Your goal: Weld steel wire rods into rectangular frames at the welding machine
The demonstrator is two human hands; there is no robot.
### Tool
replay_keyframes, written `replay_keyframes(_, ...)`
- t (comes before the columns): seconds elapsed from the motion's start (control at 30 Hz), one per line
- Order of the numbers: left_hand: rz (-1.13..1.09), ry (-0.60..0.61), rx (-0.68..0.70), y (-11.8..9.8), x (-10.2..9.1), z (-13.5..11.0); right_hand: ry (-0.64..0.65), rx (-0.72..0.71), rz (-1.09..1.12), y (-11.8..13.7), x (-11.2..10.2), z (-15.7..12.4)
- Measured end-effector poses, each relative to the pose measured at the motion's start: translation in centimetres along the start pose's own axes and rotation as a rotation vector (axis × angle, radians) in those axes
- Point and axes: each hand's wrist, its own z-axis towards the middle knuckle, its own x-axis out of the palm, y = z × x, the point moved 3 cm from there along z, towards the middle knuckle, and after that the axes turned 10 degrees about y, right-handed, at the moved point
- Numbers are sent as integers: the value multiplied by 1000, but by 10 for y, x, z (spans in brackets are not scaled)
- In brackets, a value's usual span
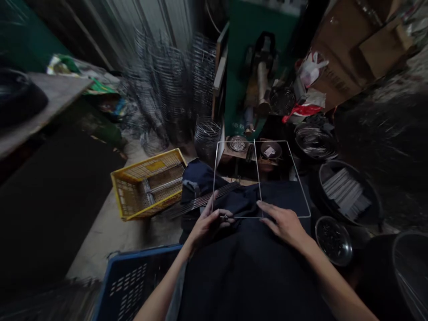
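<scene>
Both hands hold a rectangular wire frame [258,171] with one crossbar, above the dark cloth over my lap. My left hand [211,221] grips its near left corner, where a small metal piece sits by the fingers. At the lower end of the crossbar, my right hand [280,219] pinches the wire between thumb and fingers. A bundle of thin metal rods [207,199] lies across my left thigh, just beyond the left hand.
Left are a yellow crate [152,166] with rods inside and a blue crate [115,267]. Ahead stands a green machine [262,84] with small bowls below. Stacked wire coils [170,84] rise behind. A tub of metal strips [347,191] and a bowl of small parts [333,240] stand right.
</scene>
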Motion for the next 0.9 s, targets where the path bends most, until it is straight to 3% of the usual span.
replay_keyframes(0.2,18,-52,5,18,-3,14,22,44,118,-9,23,-2)
replay_keyframes(0.33,87,-90,-98,17,-2,12,8,63,186,-17,29,-1)
replay_keyframes(0.47,145,-121,-151,10,2,9,-6,54,244,-24,28,-1)
replay_keyframes(0.9,253,-231,-8,-11,16,16,-53,-41,294,-36,14,16)
